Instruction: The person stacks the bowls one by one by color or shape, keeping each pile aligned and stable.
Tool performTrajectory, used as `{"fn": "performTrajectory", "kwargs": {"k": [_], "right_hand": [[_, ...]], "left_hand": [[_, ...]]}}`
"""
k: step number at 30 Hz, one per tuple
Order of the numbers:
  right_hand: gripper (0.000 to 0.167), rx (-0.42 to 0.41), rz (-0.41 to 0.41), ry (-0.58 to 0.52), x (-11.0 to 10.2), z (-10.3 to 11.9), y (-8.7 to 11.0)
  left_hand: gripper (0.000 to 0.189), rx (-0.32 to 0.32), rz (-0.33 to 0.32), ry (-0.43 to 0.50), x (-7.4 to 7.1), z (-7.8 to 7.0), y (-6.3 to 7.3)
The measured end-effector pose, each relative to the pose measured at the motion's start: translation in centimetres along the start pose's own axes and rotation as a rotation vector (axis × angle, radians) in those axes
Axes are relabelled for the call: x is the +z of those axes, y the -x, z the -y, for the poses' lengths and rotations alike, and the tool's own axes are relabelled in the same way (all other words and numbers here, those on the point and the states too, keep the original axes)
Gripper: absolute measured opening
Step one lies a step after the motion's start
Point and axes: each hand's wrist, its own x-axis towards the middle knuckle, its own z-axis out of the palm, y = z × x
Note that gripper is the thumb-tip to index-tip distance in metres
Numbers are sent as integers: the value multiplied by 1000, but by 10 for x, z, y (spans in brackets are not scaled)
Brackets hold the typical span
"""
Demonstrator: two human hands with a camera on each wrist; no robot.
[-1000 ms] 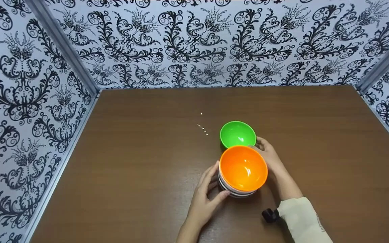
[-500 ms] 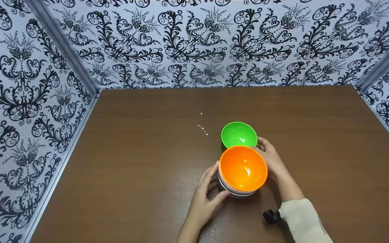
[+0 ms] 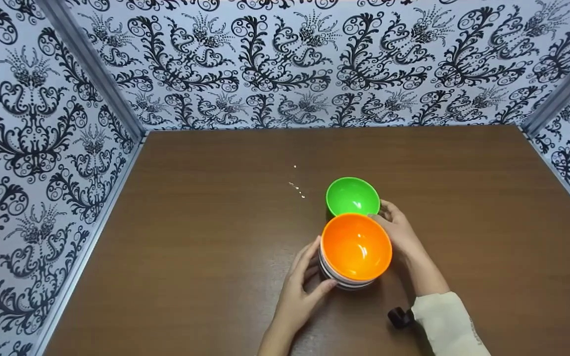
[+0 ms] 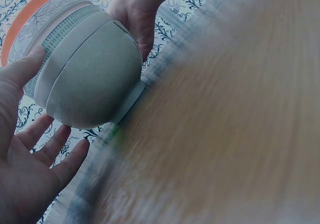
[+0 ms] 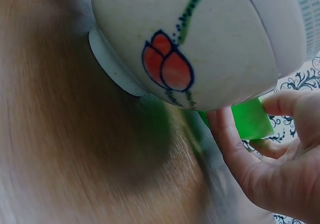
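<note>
A stack of several nested bowls (image 4: 95, 73) stands on the table, with an orange bowl (image 3: 356, 247) on top. Its lowest bowl is white with a painted red flower (image 5: 167, 66). Around the stack's left side lies my left hand (image 3: 302, 291), thumb in front and fingers behind. Just beyond the stack is a small green bowl (image 3: 352, 196), its near side hidden by the orange rim. My right hand (image 3: 396, 227) holds the green bowl at its right side, the thumb partly behind the stack. Green also shows between the right hand's fingers (image 5: 230, 139) in the right wrist view.
The brown wooden table (image 3: 206, 222) has a few pale specks (image 3: 297, 188) left of the green bowl. Patterned walls (image 3: 285, 64) enclose the back and sides. A black knob-like piece (image 3: 400, 317) sits beside the right sleeve (image 3: 446, 321).
My right hand and the green bowl have shifted slightly to the right. The left hand and the stack have stayed where they were.
</note>
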Motion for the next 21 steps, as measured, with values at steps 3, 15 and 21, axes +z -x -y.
{"fn": "performTrajectory", "kwargs": {"k": [3,15,21], "right_hand": [[60,11,-2,-28,0,2,1],[63,27,13,-66,-6,11,5],[65,27,25,-108,-10,16,9]], "left_hand": [[76,6,0,5,0,0,0],[76,19,-6,-5,0,1,0],[76,17,-4,-7,1,1,0]]}}
